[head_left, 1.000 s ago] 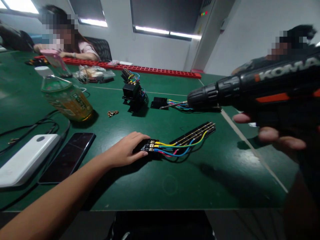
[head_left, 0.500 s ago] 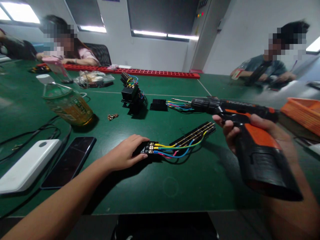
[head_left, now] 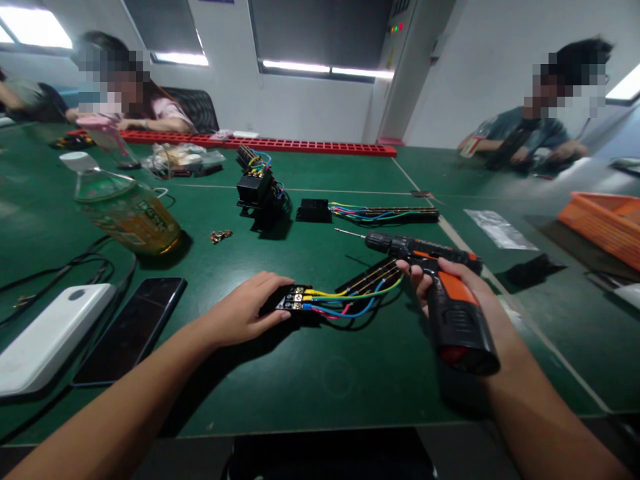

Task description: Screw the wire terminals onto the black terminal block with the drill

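My left hand (head_left: 245,308) grips a black terminal block (head_left: 299,299) on the table, thumb and fingers on either side of its left end. Yellow, green, blue and red wires run from its screws to a black strip with brass bars (head_left: 370,279) lying to the right. My right hand (head_left: 483,293) is wrapped round the handle of a black and orange cordless drill (head_left: 457,320). The long bit (head_left: 350,233) points left, above the table and apart from the block. A small pile of brass screws (head_left: 221,236) lies beyond my left hand.
More wired black blocks stand at the centre (head_left: 255,190) and lie further right (head_left: 314,210). On the left are a drink bottle (head_left: 133,213), a phone (head_left: 133,330), a white power bank (head_left: 55,337) and cables. An orange basket (head_left: 600,223) sits right. Other people sit across the table.
The drill in my right hand has moved left and away from me, its bit now nearer the terminal block. My left hand keeps its grip on the block. The view has shifted slightly.
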`<state>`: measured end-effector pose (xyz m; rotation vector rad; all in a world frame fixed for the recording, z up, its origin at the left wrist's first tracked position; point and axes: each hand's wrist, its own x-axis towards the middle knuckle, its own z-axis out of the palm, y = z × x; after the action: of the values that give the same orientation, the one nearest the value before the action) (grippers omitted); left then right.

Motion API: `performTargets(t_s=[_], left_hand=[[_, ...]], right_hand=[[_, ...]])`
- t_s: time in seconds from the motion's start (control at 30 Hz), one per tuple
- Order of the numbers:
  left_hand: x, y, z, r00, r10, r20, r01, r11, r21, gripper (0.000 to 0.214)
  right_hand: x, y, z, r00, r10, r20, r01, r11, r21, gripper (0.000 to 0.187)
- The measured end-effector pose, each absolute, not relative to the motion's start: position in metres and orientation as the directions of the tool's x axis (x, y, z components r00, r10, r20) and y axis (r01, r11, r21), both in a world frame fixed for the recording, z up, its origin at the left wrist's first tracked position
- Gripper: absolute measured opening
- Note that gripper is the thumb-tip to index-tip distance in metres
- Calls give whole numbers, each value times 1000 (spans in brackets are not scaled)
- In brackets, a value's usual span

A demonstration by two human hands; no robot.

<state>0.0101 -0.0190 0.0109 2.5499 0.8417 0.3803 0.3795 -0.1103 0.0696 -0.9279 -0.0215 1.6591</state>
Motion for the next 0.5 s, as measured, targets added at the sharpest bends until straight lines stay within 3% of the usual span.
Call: performTargets(t_s=[0.23,0.37,0.5], left_hand=[[10,-17,9,781,612,122,498,-729,469,44],[10,-17,8,781,612,127,499,-733,463,43],[11,-17,8,778,614,132,501,-733,460,43]], right_hand=[[400,-115,43,-76,803,-591,-763,-429,-484,29],[396,-121,39,-40,789,-613,-728,-443,-524,28],[390,-125,34,-27,839,-544,-695,-407,-593,30]])
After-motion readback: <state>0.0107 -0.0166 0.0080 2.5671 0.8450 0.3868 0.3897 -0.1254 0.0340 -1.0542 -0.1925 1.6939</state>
